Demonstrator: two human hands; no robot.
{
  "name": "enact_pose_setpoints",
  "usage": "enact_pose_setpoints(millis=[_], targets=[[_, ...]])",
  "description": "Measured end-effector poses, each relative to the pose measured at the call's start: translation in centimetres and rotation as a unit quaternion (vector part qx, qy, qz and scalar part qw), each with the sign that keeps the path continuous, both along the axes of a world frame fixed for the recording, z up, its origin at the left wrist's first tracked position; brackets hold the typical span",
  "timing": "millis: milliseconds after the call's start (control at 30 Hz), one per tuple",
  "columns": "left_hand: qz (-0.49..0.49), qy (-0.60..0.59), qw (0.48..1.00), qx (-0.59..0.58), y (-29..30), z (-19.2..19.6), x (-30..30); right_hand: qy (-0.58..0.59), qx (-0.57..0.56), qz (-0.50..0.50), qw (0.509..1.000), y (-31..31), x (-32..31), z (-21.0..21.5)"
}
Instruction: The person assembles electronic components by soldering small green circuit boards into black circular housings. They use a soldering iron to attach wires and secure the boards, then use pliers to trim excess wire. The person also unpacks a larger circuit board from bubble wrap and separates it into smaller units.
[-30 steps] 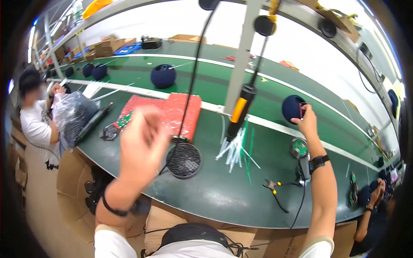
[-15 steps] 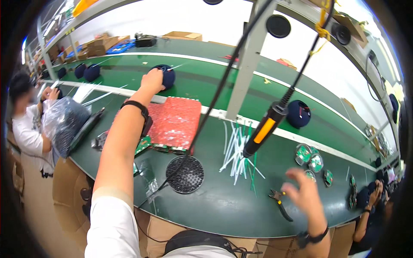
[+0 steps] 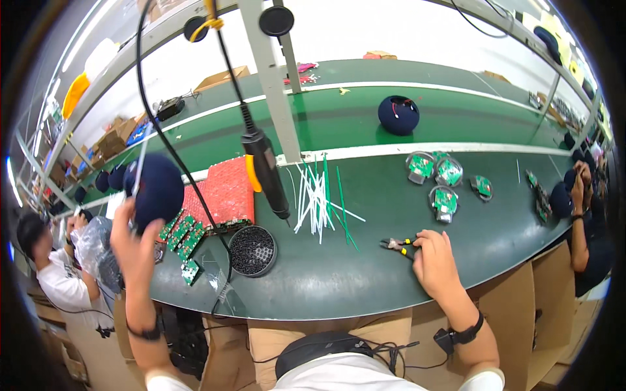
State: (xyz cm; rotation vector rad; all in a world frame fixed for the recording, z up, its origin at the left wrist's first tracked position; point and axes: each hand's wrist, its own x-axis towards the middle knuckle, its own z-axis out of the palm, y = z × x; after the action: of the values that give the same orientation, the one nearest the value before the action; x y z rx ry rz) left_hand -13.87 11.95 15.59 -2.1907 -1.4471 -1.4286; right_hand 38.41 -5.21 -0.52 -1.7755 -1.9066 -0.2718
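The left hand (image 3: 134,244) is raised above the left edge of the green table (image 3: 365,274), fingers wrapped around the underside of a dark blue rounded shell (image 3: 156,189) with a smooth, matte surface. The shell is held in the air, clear of the tabletop, in front of the red bubble-textured sheet (image 3: 225,195).

The right hand (image 3: 433,260) rests on the table near its front edge, fingers curled loosely over the yellow-and-black handles of small cutting pliers (image 3: 398,245) that lie flat on the surface. Whether the fingers actually clamp the handles cannot be told.

Between the hands lie a round black tray (image 3: 253,250) with a dotted grid floor and a loose pile of thin white and green plastic ties (image 3: 319,195). A black-and-orange powered screwdriver (image 3: 266,173) hangs on a cable above them. Green circuit boards (image 3: 184,238) lie in a row beside the tray. A second blue shell (image 3: 398,115) sits on the far belt.
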Motion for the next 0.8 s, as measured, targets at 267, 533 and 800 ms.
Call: enact_pose_setpoints(millis=[267,533,800], targets=[[-0.239,0.182,0.95,-0.088,-16.5,-1.9,8.6,0.051,0.008,0.103,0.993,-0.9,-1.8,4.0],[-0.298,0.256,0.893,-0.221,-13.7,-3.1,18.8,0.119,0.013,0.007,0.993,-4.9,-0.5,2.1],[-0.345,0.232,0.871,-0.263,-10.8,-5.3,23.4,0.283,-0.046,0.102,0.953,-6.6,-6.1,2.3]])
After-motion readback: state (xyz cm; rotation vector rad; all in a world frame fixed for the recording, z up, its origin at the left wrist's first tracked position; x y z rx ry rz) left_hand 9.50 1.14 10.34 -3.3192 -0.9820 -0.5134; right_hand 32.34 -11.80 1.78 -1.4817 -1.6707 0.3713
